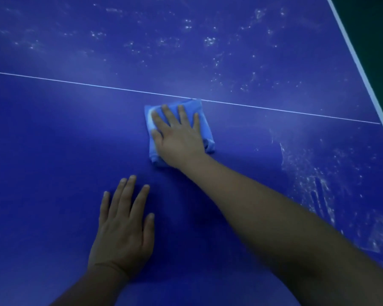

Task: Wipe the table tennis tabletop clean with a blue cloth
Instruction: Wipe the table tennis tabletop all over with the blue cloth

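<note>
A folded light blue cloth (205,127) lies on the dark blue table tennis tabletop (53,133), just below the thin white centre line (75,82). My right hand (178,138) presses flat on the cloth with straight, spread fingers. My left hand (122,226) rests flat on the bare tabletop nearer to me, left of my right forearm, fingers straight. White dusty specks and smears cover the tabletop beyond the line (208,40) and on the right side (314,184). The area around my hands looks smooth and free of specks.
The table's white side edge line (360,69) runs diagonally down the right. Beyond it lies a dark green floor (378,23).
</note>
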`<state>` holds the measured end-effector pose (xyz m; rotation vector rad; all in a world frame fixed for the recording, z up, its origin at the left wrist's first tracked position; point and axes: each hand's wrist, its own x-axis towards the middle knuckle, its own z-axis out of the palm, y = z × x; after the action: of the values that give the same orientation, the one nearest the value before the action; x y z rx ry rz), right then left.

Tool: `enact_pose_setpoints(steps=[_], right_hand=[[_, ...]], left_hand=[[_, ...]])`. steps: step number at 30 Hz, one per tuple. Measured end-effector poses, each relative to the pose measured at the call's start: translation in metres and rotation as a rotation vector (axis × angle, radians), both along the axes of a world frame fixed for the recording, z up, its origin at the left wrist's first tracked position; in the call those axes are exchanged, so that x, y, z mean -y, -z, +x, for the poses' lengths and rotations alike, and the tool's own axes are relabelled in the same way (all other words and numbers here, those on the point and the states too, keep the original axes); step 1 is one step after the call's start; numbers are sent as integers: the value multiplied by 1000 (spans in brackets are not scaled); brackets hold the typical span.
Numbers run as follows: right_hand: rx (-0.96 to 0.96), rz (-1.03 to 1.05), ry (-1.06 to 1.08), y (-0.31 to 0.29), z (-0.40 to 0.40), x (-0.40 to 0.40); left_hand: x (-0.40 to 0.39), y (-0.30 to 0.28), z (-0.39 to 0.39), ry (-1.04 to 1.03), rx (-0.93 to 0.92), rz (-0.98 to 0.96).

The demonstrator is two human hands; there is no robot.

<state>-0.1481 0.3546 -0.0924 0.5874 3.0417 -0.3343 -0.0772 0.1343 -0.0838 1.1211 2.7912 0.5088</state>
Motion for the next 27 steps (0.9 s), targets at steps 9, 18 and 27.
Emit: enact_pose_setpoints(steps=[9,18,27], right_hand=[[31,33,880,-7,147,-200],[77,127,194,5,73,-100],[29,5,922,-5,137,-185]], left_hand=[[1,-2,-3,82,30,-98],[1,6,-5,164,-35,-150],[3,8,-5,177,-43,-132]])
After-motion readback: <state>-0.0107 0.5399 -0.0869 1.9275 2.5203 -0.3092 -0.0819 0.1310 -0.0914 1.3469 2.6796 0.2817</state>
